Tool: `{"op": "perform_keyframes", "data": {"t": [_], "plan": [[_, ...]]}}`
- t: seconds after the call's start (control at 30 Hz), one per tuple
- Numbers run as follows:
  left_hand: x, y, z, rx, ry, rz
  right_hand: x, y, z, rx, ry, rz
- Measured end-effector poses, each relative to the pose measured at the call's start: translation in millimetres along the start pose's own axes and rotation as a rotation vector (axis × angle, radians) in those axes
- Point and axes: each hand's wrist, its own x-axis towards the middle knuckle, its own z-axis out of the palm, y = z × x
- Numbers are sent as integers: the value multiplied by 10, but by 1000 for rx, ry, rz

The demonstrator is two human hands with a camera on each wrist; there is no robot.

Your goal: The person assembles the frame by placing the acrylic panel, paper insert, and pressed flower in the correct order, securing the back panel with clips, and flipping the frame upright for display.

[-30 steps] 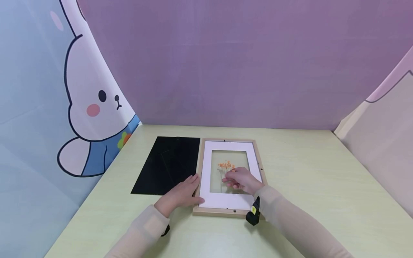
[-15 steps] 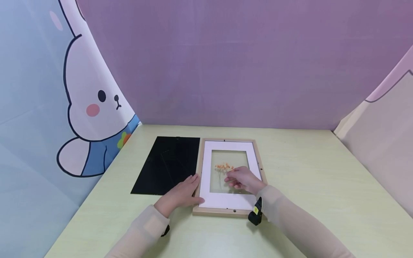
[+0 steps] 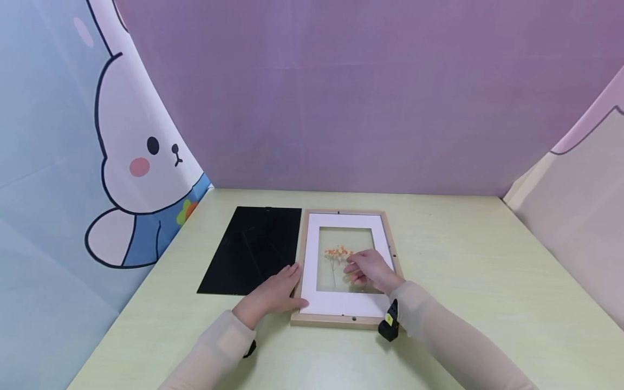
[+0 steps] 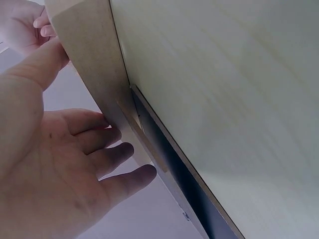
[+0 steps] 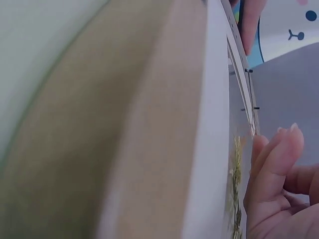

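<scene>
Here, two hands (image 3: 274, 291) (image 3: 369, 269), one frame (image 3: 322, 320), one orange sprig (image 3: 336, 252)

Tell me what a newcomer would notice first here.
The big cartoon rabbit on the left backdrop likely catches the eye first. Next come the orange flowers within the wooden frame on the table, the right hand close beside them. The black board left of the frame stands out too.

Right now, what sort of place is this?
Probably a staged tabletop work booth: a pale table, a plain purple backdrop behind it, a cartoon panel beside it, and a picture frame lying on top.
</scene>
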Motion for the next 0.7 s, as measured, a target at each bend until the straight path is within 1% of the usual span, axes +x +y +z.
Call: {"op": "perform_keyframes", "data": {"t": [0.27,0.53,0.7], "plan": [[2,-5,-1,10,3,7,18,26,-37,5,26,-21],[1,0,-6,3,3,9,-2,7,-49,-10,33,-2],[3,-2,-4,8,-1,4,-16,6,-61,-18,33,-15]]}}
